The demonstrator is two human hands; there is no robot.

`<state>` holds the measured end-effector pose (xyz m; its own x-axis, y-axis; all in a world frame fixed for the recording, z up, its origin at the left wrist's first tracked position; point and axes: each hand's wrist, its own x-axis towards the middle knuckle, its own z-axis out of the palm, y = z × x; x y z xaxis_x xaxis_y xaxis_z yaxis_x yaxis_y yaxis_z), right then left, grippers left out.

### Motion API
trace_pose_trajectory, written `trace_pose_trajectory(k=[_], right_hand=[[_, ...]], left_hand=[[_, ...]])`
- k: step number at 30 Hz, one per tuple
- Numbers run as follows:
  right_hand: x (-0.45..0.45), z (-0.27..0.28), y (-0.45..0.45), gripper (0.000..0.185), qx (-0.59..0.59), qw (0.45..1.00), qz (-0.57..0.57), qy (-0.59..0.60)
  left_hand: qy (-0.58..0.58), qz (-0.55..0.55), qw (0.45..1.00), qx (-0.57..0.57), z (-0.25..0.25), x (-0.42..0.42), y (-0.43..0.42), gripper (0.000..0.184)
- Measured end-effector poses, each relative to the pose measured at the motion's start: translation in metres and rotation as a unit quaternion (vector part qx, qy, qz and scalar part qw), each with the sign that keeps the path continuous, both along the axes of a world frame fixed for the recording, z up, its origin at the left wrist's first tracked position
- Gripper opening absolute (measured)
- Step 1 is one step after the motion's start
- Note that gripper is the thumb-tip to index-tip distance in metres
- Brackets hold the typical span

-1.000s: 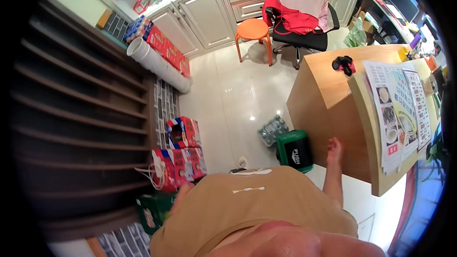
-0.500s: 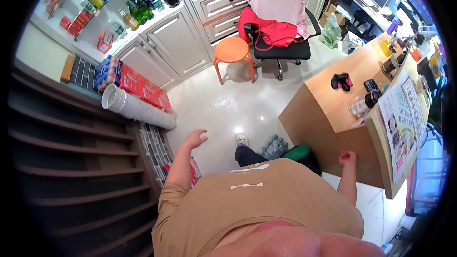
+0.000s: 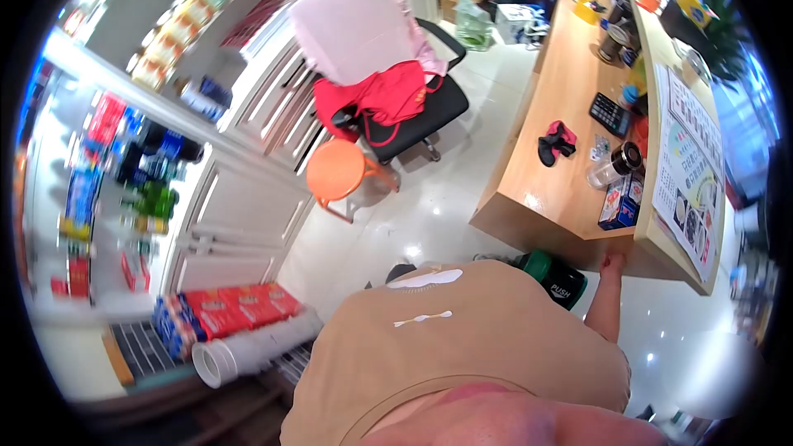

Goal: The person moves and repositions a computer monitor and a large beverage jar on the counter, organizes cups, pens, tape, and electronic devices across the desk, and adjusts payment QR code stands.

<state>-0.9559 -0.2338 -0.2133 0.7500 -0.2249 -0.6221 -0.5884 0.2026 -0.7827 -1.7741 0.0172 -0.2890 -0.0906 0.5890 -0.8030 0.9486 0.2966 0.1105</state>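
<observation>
Gone from view since earlier, the left hand can't be judged, while the right hand (image 3: 613, 263), grip unclear, is at the counter (image 3: 533, 186), a green bin (image 3: 555, 279) left of it, probably tucked aside for walking room.

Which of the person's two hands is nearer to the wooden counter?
Right: the right hand is at the near end of the wooden counter; the left hand is out of view.

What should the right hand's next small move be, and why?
Probably ease the right hand slightly away from the counter. It is close against the counter's end, though I can't tell whether it touches, and the bin stands by that end too. Nothing held shows in that hand.
</observation>
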Motion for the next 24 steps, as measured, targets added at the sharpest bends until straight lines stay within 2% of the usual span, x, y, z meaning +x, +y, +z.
trace_pose_trajectory(k=[6, 8, 11, 14, 17, 18, 19, 20, 21, 24], right_hand=[[-0.035, -0.003, 0.042, 0.016, -0.018, 0.995, -0.085, -0.057], [-0.046, -0.004, 0.052, 0.015, -0.046, 0.994, -0.08, -0.063], [-0.07, 0.003, 0.089, 0.013, -0.027, 0.988, -0.113, -0.103], [-0.085, 0.024, 0.135, 0.016, -0.116, 0.974, -0.152, -0.123], [-0.091, 0.036, 0.156, 0.025, -0.124, 0.967, -0.16, -0.154], [-0.09, 0.04, 0.156, 0.029, -0.119, 0.972, -0.156, -0.127], [-0.091, 0.044, 0.154, 0.032, -0.113, 0.977, -0.149, -0.105], [-0.087, 0.048, 0.155, 0.036, -0.104, 0.981, -0.14, -0.085], [-0.082, 0.049, 0.161, 0.037, -0.119, 0.974, -0.18, -0.075], [-0.08, 0.055, 0.175, 0.039, -0.158, 0.956, -0.24, -0.055]], left_hand=[[-0.03, -0.105, 0.994, -0.005, -0.006, 0.055, 0.188, 0.038], [-0.027, -0.163, 0.986, -0.004, -0.014, 0.075, 0.265, 0.038], [-0.018, -0.268, 0.963, 0.021, -0.017, 0.119, 0.399, 0.038], [-0.05, -0.387, 0.916, 0.091, -0.023, 0.197, 0.536, 0.037], [-0.15, -0.45, 0.861, 0.184, -0.032, 0.325, 0.641, 0.037], [-0.192, -0.358, 0.894, 0.191, -0.004, 0.382, 0.644, 0.038], [-0.193, -0.317, 0.911, 0.18, 0.0, 0.433, 0.651, 0.037], [-0.224, -0.317, 0.903, 0.183, 0.029, 0.486, 0.644, 0.037], [-0.254, -0.315, 0.896, 0.184, 0.052, 0.529, 0.634, 0.037], [-0.329, -0.369, 0.861, 0.117, -0.009, 0.628, 0.649, 0.034]])
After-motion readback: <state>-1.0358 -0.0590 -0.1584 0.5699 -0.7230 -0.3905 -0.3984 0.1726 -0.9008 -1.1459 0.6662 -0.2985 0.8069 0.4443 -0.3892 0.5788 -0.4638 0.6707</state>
